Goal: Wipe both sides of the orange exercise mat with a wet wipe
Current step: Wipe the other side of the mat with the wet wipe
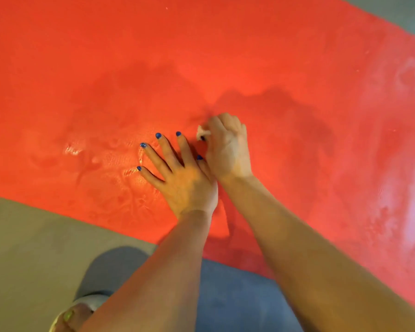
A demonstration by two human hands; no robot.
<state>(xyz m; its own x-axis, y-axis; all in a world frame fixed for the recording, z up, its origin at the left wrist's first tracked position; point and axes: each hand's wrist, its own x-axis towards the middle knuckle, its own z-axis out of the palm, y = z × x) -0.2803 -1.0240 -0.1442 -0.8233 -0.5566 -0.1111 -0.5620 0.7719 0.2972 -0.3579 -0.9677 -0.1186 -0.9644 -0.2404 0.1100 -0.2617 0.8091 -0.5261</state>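
Grey floor [34, 248] along the near edge, dull and bare; a second strip of it shows at far top right. Near bottom left, one foot [68, 316] in a pale sandal with a yellow-green toenail, beside one knee in blue-grey cloth [225, 295]. Two bare forearms reach out over that knee.

Beyond lies one orange mat [225, 56], flat on the floor, filling most of the view. Its surface is creased and glossy near the hands, with darker damp-looking patches farther out and bright glare at right.

Left hand [180, 173] pressed flat on the mat, fingers spread, blue nails. Right hand [228, 147] just beside it, overlapping the left thumb, fingers curled around one small white wipe [203, 133], bunched against the mat. Most of the wipe is hidden under the fingers.
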